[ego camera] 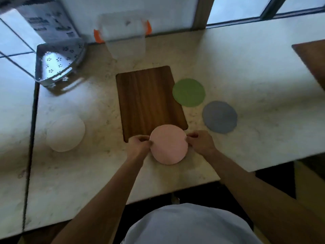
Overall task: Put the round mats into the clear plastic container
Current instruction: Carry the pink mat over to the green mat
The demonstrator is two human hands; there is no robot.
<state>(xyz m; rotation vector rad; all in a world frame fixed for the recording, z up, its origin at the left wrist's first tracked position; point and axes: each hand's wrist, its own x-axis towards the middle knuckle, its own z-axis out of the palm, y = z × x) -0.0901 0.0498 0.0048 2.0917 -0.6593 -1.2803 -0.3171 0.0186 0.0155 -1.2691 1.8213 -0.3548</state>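
Observation:
A pink round mat lies over the near edge of a wooden board. My left hand pinches its left rim and my right hand pinches its right rim. A green round mat lies right of the board, and a grey-blue round mat lies nearer and further right. A white round mat rests on the counter to the left. The clear plastic container with orange clips stands at the back against the wall, blurred.
A perforated metal corner tray sits at the back left with a printed box behind it. A dark wooden surface shows at the far right. The marble counter ends in an edge close to my body.

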